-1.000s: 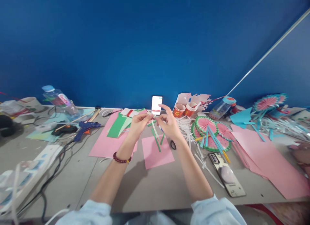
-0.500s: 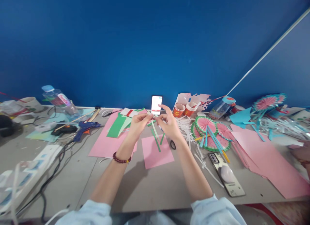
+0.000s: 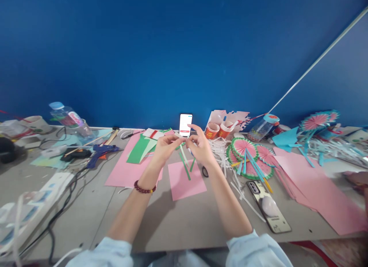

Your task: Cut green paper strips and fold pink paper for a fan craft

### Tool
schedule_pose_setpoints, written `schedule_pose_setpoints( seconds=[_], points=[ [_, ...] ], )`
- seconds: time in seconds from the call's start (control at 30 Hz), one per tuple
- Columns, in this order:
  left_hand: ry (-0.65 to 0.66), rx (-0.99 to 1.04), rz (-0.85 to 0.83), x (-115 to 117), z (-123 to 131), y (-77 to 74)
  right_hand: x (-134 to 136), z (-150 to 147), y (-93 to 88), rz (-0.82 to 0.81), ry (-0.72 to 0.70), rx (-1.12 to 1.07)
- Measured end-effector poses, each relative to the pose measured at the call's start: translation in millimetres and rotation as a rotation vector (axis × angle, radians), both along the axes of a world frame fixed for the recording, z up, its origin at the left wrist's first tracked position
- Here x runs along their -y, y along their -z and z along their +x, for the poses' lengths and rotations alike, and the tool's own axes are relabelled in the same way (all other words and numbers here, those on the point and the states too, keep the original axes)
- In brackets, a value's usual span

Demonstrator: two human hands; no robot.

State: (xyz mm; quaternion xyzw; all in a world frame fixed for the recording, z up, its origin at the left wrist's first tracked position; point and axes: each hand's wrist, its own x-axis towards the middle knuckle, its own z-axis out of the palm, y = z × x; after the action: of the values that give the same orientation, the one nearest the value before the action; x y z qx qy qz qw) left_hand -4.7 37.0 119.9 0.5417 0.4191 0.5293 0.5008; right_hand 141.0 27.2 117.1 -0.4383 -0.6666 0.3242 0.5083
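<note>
My left hand and my right hand are raised close together over the middle of the table. Thumb and fingers of each pinch a thin whitish strip, whose loose part hangs between them; its material is too small to tell. The right index finger points up and away from the pinch. Below lies a pink paper square with narrow green paper strips on it. Just behind the fingertips a phone with a lit screen stands against the wall.
Left are green paper, a blue glue gun, a bottle and a power strip. Right are paper cups, watermelon paper fans, another phone and pink sheets. Another person's hand shows at the right edge.
My hands stay in nearly the same place, with the fingertips shifting slightly on the strip. The other person's hand at the right edge has moved a little.
</note>
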Motion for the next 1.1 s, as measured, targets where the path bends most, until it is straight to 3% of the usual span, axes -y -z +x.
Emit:
schedule_pose_setpoints(
  seconds=[0.43,0.77,1.1],
  points=[
    [-0.081,-0.125,0.036,-3.1,-7.3,2.2,2.0,3.0,-2.3,-0.031,0.012,0.065],
    [-0.094,-0.034,0.053,-5.1,-11.9,-0.4,-8.6,3.0,11.8,-0.13,0.008,-0.044],
    [-0.066,-0.045,0.048,-5.2,-14.6,0.2,-4.7,5.4,5.8,-0.167,-0.011,0.016]
  ],
)
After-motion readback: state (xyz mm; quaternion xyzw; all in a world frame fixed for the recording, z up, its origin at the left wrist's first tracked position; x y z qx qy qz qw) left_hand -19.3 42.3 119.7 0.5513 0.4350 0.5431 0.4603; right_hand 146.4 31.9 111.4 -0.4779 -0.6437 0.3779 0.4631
